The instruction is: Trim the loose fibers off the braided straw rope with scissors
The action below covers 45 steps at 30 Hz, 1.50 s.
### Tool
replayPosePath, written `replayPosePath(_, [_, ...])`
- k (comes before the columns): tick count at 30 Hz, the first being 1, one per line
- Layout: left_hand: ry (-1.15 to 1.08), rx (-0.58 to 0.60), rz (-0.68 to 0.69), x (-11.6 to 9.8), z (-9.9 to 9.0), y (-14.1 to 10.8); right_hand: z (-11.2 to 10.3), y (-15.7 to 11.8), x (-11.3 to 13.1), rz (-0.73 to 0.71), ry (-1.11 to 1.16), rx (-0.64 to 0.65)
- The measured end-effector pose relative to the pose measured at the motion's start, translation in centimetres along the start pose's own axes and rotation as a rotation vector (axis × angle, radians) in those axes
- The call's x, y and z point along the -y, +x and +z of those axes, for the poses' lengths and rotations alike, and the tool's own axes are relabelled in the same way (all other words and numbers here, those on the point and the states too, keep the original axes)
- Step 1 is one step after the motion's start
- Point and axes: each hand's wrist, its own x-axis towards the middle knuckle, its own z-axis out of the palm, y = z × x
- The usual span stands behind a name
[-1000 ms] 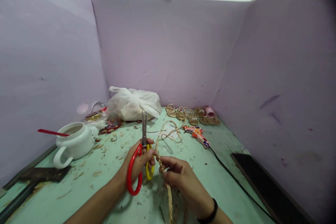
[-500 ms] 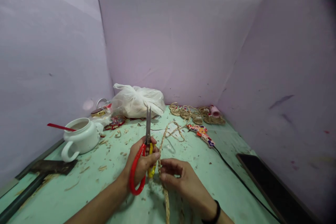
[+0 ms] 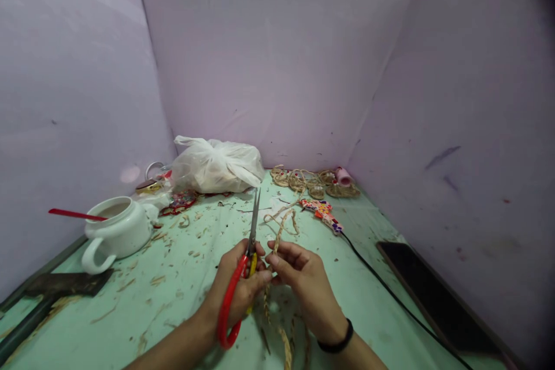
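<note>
My left hand (image 3: 243, 280) is closed around a pair of scissors (image 3: 234, 295) with red and yellow handles, blades together and pointing away from me. Its thumb reaches toward a braided straw cord (image 3: 278, 236). Pinching that cord between thumb and fingers is my right hand (image 3: 301, 277), which wears a black band at the wrist. The cord runs from the far side of the table, between both hands, and down past the near edge of the view. Several loose strands hang beside its lower end.
A white teapot (image 3: 124, 237) and a hammer-like tool (image 3: 65, 286) lie left. Behind stands a white plastic bag (image 3: 217, 167). Coiled straw pieces (image 3: 297, 182), a patterned glue gun (image 3: 323, 214) with a black cable and a dark flat slab (image 3: 416, 277) are right. Straw scraps litter the green table.
My right hand has moved up along the cord and now pinches it farther from me. The scissors have shifted slightly right and nearer. The whole view has swung a little right.
</note>
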Motion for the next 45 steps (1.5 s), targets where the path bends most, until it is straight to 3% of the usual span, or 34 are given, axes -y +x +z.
replayPosePath(3, [0.133,0.015,-0.004,-0.2,-0.6,0.1,-0.2,0.1,0.1,0.033,0.006,-0.042])
replayPosePath(5, [0.336,0.0,0.048,-0.6,-1.4,0.3,-0.5,0.2,0.2,0.046,0.009,-0.066])
replayPosePath(9, [0.946,-0.062,0.284,-1.1,-3.1,1.0,-1.2,0.6,0.5,0.052,0.038,-0.128])
replayPosePath(12, [1.298,-0.044,0.429,-0.5,-3.5,1.5,-1.6,0.9,0.6,0.014,0.04,-0.124])
replayPosePath(17, [1.578,0.042,0.426,0.7,-3.1,1.7,-1.7,0.9,0.9,0.004,0.115,-0.106])
replayPosePath(26, [1.618,0.063,0.356,-0.1,-3.4,1.8,-1.5,0.4,1.3,-0.002,0.108,-0.048])
replayPosePath(34, [1.269,0.134,0.292,-0.3,-3.9,1.7,-1.5,0.7,1.2,0.009,0.168,-0.113])
replayPosePath(40, [1.129,-0.146,0.268,-0.4,-4.2,2.0,-1.4,0.6,1.1,0.005,0.176,-0.103])
replayPosePath(45, [1.36,-0.285,0.002,-1.3,-4.5,2.3,-1.2,0.6,1.0,0.005,0.142,-0.072])
